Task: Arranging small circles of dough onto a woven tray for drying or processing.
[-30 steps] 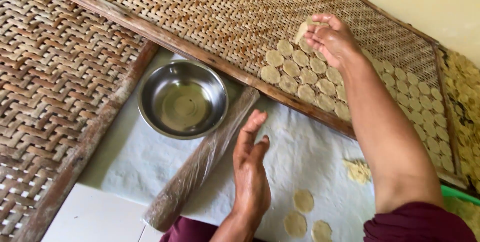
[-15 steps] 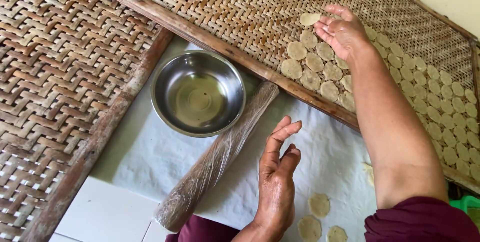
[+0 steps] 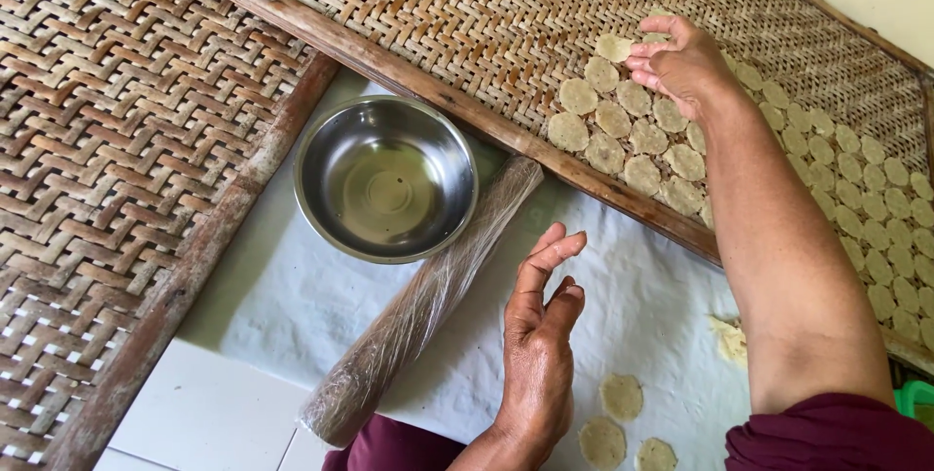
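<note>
My right hand (image 3: 681, 64) reaches out over a woven bamboo tray (image 3: 467, 14) and its fingertips rest on a flat round dough disc (image 3: 614, 47) at the top of a cluster of several pale discs (image 3: 632, 130) laid in rows. My left hand (image 3: 540, 344) hovers with fingers apart and nothing in it above a white cloth (image 3: 632, 286). Three more dough discs (image 3: 620, 396) lie on the cloth just right of that hand. A plastic-wrapped rolling pin (image 3: 418, 306) lies diagonally to its left.
A steel bowl (image 3: 385, 179) stands on the cloth between the two trays. A second woven tray (image 3: 107, 140) with a wooden frame fills the left. More discs (image 3: 876, 208) cover the far tray's right side. A scrap of dough (image 3: 728, 340) lies near my right arm.
My right hand has set a disc down on the tray and shifted slightly left. My left hand stays hovering over the cloth, fingers a little more curled. The camera has tilted.
</note>
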